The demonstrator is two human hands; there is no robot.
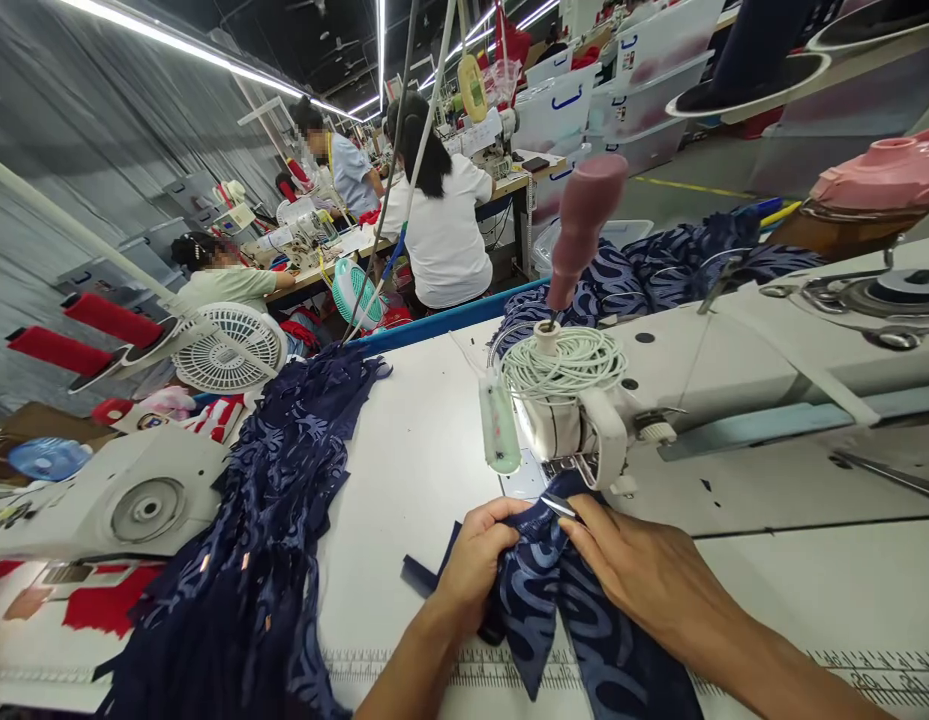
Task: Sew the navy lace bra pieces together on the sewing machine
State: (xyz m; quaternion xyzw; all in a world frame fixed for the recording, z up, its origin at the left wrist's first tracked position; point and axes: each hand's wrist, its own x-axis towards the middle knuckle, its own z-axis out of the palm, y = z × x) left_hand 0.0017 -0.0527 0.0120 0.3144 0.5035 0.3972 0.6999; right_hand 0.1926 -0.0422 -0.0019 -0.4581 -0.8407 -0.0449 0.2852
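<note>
My left hand (475,560) is closed on the top edge of a navy patterned fabric piece (584,630) that lies on the white table (411,470) just in front of the sewing machine's needle area (565,465). On the same piece my right hand (644,570) is closed too, pinching a small metal tool (558,505) against the cloth near the presser foot. The fabric runs from both hands down toward me. The white sewing machine (734,380) stretches to the right.
A heap of navy patterned pieces (261,540) lies at the left. A coil of white cord (561,362) and a pink thread cone (584,225) sit on the machine. A small fan (228,350) and red spools (111,320) stand left. Other people sew at tables behind.
</note>
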